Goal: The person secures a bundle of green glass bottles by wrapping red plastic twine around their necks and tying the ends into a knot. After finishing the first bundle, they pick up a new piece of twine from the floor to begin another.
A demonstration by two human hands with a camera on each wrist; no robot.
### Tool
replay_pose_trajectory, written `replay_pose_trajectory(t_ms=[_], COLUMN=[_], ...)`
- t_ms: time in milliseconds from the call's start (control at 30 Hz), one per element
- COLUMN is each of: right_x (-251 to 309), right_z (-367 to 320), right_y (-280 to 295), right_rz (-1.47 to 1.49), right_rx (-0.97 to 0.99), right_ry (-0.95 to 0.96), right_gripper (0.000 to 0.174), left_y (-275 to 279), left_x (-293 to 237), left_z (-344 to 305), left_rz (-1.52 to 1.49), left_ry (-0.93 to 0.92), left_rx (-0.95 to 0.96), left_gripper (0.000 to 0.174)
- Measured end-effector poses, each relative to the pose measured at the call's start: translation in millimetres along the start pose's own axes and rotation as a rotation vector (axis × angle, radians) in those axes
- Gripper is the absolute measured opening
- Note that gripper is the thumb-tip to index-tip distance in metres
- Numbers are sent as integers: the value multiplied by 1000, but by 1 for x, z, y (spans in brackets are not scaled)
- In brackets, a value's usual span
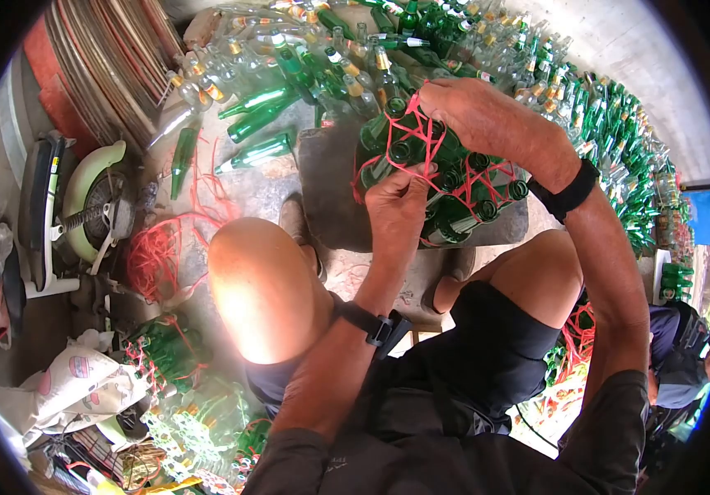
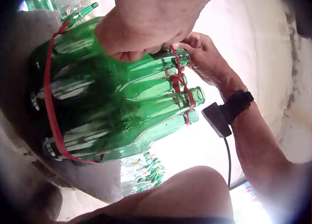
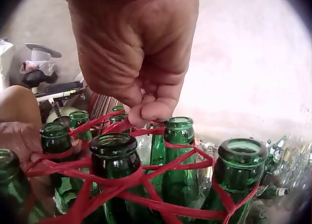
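Note:
Green bottles (image 1: pixel 454 177) stand upright in a tight bundle on a dark block (image 1: pixel 330 190), with red strapping (image 3: pixel 161 204) woven round their necks. A red band (image 2: pixel 50 94) also circles the bodies in the left wrist view. My right hand (image 1: pixel 474 115) pinches the strapping above the necks at the bundle's far side; its fingertips (image 3: pixel 148 112) are pressed together. My left hand (image 1: pixel 400 206) is at the near left side, thumb and fingers pinching the strapping beside a bottle neck. In the right wrist view the left hand (image 3: pixel 19 141) is partly hidden behind bottles.
A large heap of loose bottles (image 1: pixel 355 66) lies beyond the block. Loose red strapping (image 1: pixel 157 252) is on the floor at left, near a wheeled machine (image 1: pixel 95 198). More bottles (image 1: pixel 198 421) are at lower left. Another person (image 1: pixel 676 355) is at the right edge.

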State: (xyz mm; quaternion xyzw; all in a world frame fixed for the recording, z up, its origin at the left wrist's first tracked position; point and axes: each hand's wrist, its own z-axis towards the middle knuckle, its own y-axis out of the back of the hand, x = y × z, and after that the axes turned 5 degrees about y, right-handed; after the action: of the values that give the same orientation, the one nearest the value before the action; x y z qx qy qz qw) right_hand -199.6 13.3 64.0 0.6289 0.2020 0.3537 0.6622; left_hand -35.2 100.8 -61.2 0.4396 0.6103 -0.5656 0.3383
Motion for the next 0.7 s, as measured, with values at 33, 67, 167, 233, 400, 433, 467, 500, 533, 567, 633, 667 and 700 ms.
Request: replay_pose_trajectory(t_ms=[33, 67, 167, 233, 400, 433, 467, 500, 533, 567, 633, 667, 700], right_x=[-1, -2, -4, -6, -19, -20, -21, -22, -23, -23, -25, -26, -19], right_z=[1, 2, 5, 7, 7, 7, 7, 7, 8, 8, 11, 12, 16], right_y=[1, 2, 2, 3, -2, -2, -2, -2, -1, 0, 4, 6, 15], right_rz=[24, 47, 16, 16, 60, 110, 160, 160, 146, 132, 176, 220, 219], right_rx=[-7, -15, 12, 35, 70, 49, 27, 28, 37, 46, 82, 118, 118], right_ry=[21, 43, 46, 42, 37, 54, 71, 70, 87, 103, 78, 56, 55], right_gripper=[12, 12, 11, 11, 8, 7, 6, 6, 5, 5, 5, 6, 6], left_y=[0, -1, 2, 0, -1, -1, -1, -1, -1, -1, 1, 1, 0], left_x=[-1, -1, -5, -5, -8, -9, -9, -11, -12, -13, -19, -20, -20], left_z=[-2, -3, -6, -6, -5, -5, -5, -5, -5, -6, -5, -5, -4], left_rz=[-40, -80, -67, -86, -66, -75, -84, -84, -105, -127, -143, -160, -161], left_ry=[36, 72, 141, 123, 160, 178, 195, 196, 209, 224, 285, 344, 344], left_rx=[-2, -4, 12, 10, 3, -2, -7, -5, -2, 2, 3, 3, 4], left_gripper=[19, 18, 17, 18, 18, 19, 19, 19, 18, 18, 17, 16, 16])
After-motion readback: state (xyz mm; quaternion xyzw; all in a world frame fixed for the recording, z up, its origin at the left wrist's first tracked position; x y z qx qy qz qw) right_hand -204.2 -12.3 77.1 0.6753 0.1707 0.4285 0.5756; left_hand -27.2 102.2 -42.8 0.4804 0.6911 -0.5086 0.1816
